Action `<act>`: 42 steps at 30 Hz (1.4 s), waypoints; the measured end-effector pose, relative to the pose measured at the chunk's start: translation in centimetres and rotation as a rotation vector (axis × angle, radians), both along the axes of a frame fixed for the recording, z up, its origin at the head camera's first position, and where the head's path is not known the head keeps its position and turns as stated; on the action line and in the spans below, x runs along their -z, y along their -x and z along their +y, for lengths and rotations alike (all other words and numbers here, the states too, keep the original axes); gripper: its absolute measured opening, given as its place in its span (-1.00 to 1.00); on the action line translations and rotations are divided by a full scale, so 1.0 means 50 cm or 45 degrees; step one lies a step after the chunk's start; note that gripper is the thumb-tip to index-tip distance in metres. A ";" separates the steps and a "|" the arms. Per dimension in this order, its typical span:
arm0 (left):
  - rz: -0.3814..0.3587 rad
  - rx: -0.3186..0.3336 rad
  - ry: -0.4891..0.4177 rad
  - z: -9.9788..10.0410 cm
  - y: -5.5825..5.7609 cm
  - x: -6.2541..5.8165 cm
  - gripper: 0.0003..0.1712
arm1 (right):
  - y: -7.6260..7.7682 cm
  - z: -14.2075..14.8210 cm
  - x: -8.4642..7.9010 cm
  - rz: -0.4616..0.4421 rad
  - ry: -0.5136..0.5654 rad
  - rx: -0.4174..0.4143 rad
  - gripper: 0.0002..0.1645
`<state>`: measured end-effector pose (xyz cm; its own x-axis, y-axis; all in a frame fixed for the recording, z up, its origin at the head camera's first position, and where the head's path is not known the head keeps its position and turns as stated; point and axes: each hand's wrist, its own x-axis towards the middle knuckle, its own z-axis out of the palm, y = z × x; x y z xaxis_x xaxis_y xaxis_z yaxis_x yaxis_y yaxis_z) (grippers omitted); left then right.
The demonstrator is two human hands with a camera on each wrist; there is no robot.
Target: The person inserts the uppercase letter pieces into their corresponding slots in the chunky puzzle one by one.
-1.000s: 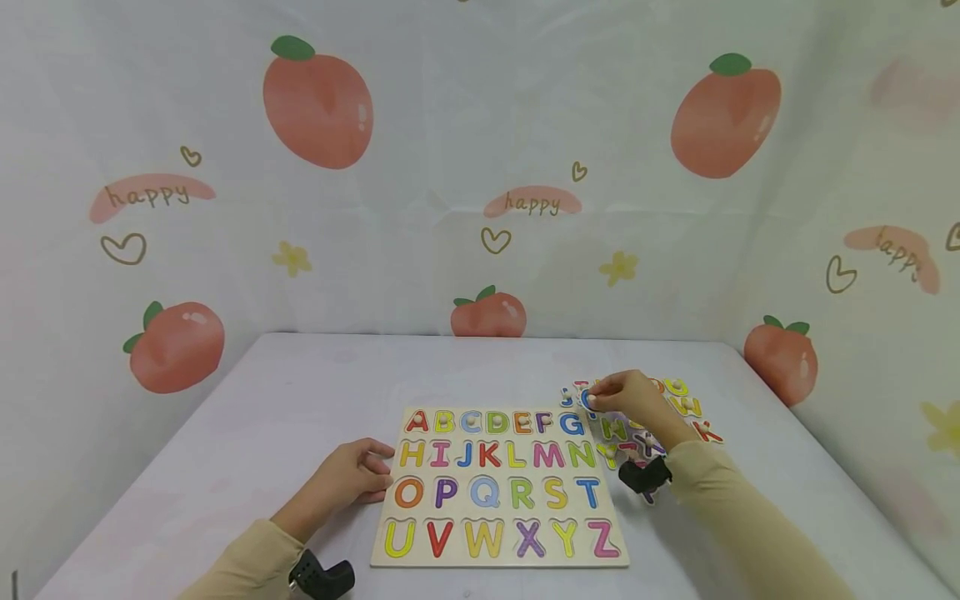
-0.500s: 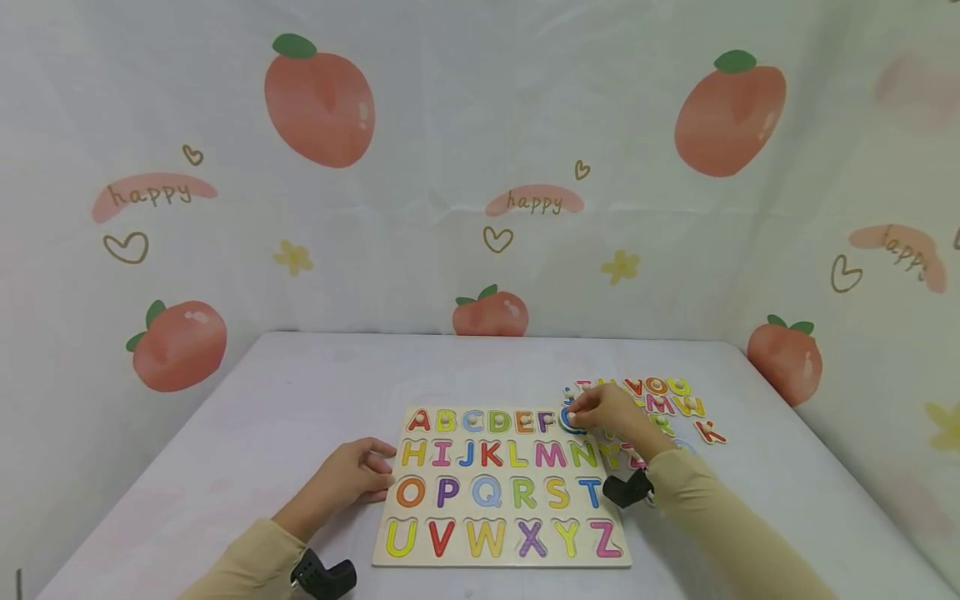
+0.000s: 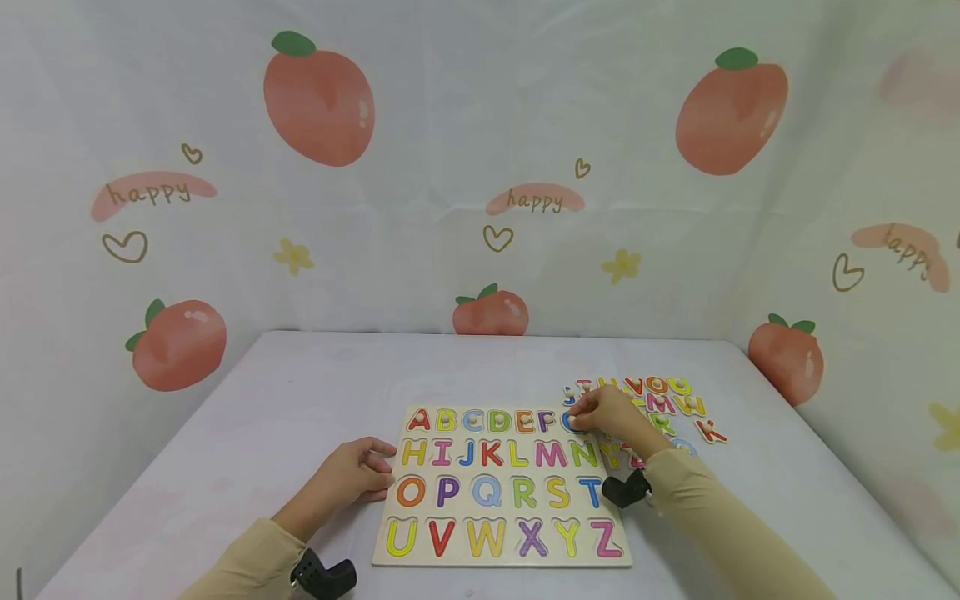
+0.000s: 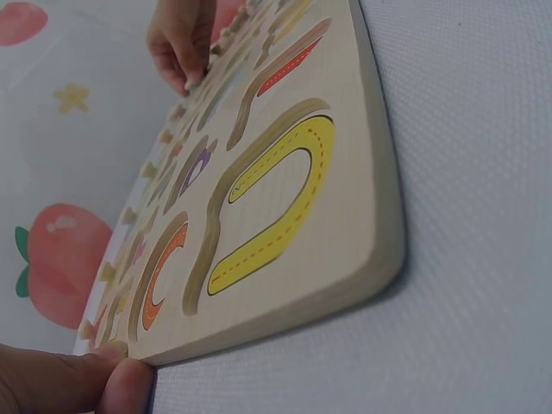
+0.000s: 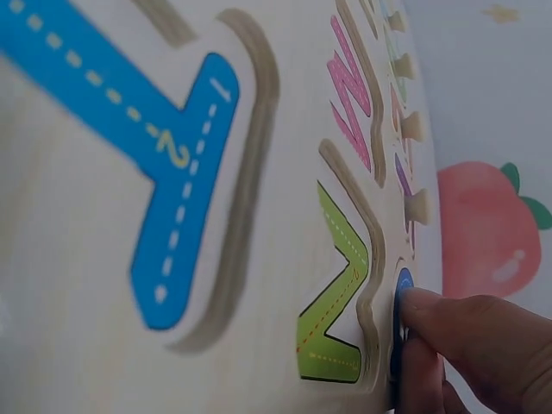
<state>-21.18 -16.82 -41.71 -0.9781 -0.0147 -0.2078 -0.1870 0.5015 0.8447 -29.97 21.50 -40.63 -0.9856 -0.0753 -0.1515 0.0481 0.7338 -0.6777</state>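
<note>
A wooden alphabet puzzle board (image 3: 501, 561) lies on the table, its printed letter recesses facing up. My left hand (image 3: 351, 475) holds its left edge; in the left wrist view the thumb and a finger (image 4: 65, 375) meet at the rim. With my right hand (image 3: 611, 417) I pinch the knob of the blue letter G piece (image 5: 399, 323) at the right end of the top row. That piece sits at its recess; fingers partly cover it, so whether it is fully seated I cannot tell. Knobbed pieces A (image 3: 418, 421) through F (image 3: 546, 422) sit in their recesses.
Loose knobbed letter pieces lie right of the board, among them a red K (image 3: 710, 432), an orange O (image 3: 657, 386) and a yellow W (image 3: 689, 405). My right forearm and hand hide some of them. A fruit-print cloth (image 3: 420, 250) hangs behind the white table (image 3: 337, 375).
My right hand has carried the blue G from the loose pieces leftward to the G recess in the top row, then lowered it there. The left hand has stayed at the board's edge.
</note>
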 end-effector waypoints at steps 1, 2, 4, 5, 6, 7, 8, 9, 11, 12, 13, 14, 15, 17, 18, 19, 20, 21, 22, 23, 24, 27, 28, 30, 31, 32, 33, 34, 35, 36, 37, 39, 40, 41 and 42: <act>0.000 0.000 -0.003 0.000 0.000 0.000 -0.54 | 0.000 0.000 0.000 0.001 0.001 -0.003 -0.89; 0.001 0.001 -0.005 0.000 0.000 0.000 -0.54 | 0.000 -0.001 0.000 0.002 0.001 -0.004 -0.90; -0.001 0.002 -0.006 0.000 0.000 0.000 -0.54 | 0.000 -0.003 -0.001 0.001 0.001 -0.002 -0.90; -0.003 0.001 -0.004 0.000 0.001 0.000 -0.54 | 0.001 -0.003 -0.001 0.000 0.000 -0.001 -0.90; -0.004 0.002 -0.002 -0.001 0.001 0.000 -0.54 | 0.001 -0.003 -0.001 -0.004 -0.001 0.000 -0.90; -0.005 0.002 0.000 -0.001 0.001 0.001 -0.54 | 0.001 -0.004 -0.001 -0.009 -0.002 0.001 -0.90; -0.006 0.002 0.003 -0.001 0.001 0.001 -0.54 | 0.001 -0.005 -0.002 -0.012 -0.003 0.004 -0.90; -0.006 0.003 0.005 -0.001 0.002 0.001 -0.54 | 0.001 -0.005 -0.003 -0.017 -0.004 0.005 -0.91; -0.004 0.003 0.008 -0.002 0.002 0.002 -0.53 | 0.000 -0.006 -0.004 -0.018 -0.003 -0.003 -0.90; -0.004 0.003 0.007 -0.002 0.002 0.003 -0.53 | 0.000 -0.006 -0.005 -0.020 -0.002 -0.004 -0.90; -0.003 0.003 0.007 -0.002 0.002 0.003 -0.53 | -0.001 -0.007 -0.005 -0.024 0.000 -0.004 -0.90; -0.003 0.003 0.006 -0.003 0.002 0.003 -0.53 | -0.001 -0.007 -0.005 -0.026 -0.001 -0.006 -0.90; -0.003 0.003 0.004 -0.003 0.002 0.004 -0.54 | -0.001 -0.007 -0.006 -0.029 0.000 -0.011 -0.90; -0.001 0.003 -0.002 -0.003 0.003 0.005 -0.54 | -0.002 -0.007 -0.007 -0.036 0.000 -0.008 -0.90; -0.001 0.002 -0.003 -0.003 0.003 0.006 -0.54 | -0.004 -0.007 -0.008 -0.036 -0.001 -0.015 -0.89; 0.000 0.002 -0.002 -0.003 0.004 0.006 -0.54 | -0.005 -0.006 -0.008 -0.036 0.000 -0.020 -0.89; -0.001 0.003 -0.002 -0.003 0.004 0.006 -0.54 | -0.006 -0.005 -0.010 -0.031 0.000 -0.029 -0.88; 0.000 0.003 -0.001 -0.002 0.004 0.006 -0.54 | -0.008 -0.005 -0.011 -0.027 0.003 -0.037 -0.88; 0.000 0.003 0.000 -0.002 0.004 0.006 -0.54 | -0.009 -0.004 -0.012 -0.026 0.007 -0.041 -0.87; -0.002 0.002 0.002 -0.002 0.004 0.005 -0.54 | -0.011 -0.003 -0.014 -0.026 0.012 -0.045 -0.86; -0.003 0.002 0.002 -0.002 0.004 0.005 -0.54 | -0.013 -0.002 -0.017 -0.021 0.017 -0.043 -0.84; -0.003 0.003 -0.005 -0.001 0.003 0.003 -0.54 | -0.017 0.003 -0.026 -0.003 0.030 -0.030 -0.78; -0.003 0.005 -0.007 -0.001 0.003 0.003 -0.54 | -0.019 0.006 -0.031 0.000 0.032 -0.015 -0.75; -0.007 0.008 -0.009 0.000 0.003 0.002 -0.54 | -0.020 0.014 -0.041 0.012 0.051 0.004 -0.71; -0.007 0.010 -0.006 0.000 0.003 0.001 -0.53 | -0.020 0.020 -0.046 0.019 0.062 0.005 -0.68; -0.010 0.009 -0.006 0.000 0.003 0.000 -0.53 | -0.019 0.027 -0.051 0.020 0.077 0.013 -0.67; -0.013 0.009 -0.005 0.000 0.003 0.000 -0.53 | -0.018 0.033 -0.055 0.024 0.093 0.022 -0.66; -0.014 0.009 -0.001 0.000 0.003 -0.001 -0.53 | -0.017 0.040 -0.060 0.028 0.112 0.026 -0.64; -0.018 0.009 0.004 0.000 0.003 -0.001 -0.53 | -0.016 0.048 -0.064 0.039 0.126 0.024 -0.63; -0.020 0.009 0.006 0.000 0.003 -0.002 -0.53 | -0.016 0.055 -0.068 0.051 0.137 0.023 -0.62; -0.022 0.008 0.006 0.000 0.003 -0.002 -0.52 | -0.016 0.062 -0.072 0.061 0.148 0.017 -0.60; -0.025 0.007 0.007 -0.001 0.003 -0.002 -0.52 | -0.018 0.076 -0.078 0.077 0.163 0.017 -0.57; -0.026 0.009 0.010 -0.001 0.003 -0.002 -0.53 | -0.018 0.083 -0.080 0.090 0.160 0.016 -0.55; -0.027 0.008 0.007 -0.001 0.004 -0.002 -0.53 | -0.019 0.090 -0.082 0.097 0.162 0.017 -0.53; -0.026 0.009 0.007 -0.001 0.004 -0.002 -0.53 | -0.019 0.097 -0.083 0.099 0.170 0.017 -0.52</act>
<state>-21.36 -16.85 -41.62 -0.9738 -0.0089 -0.2273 -0.2003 0.5074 0.8381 -29.00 26.36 -36.45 -0.9950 -0.0764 -0.0641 0.0009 0.6363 -0.7715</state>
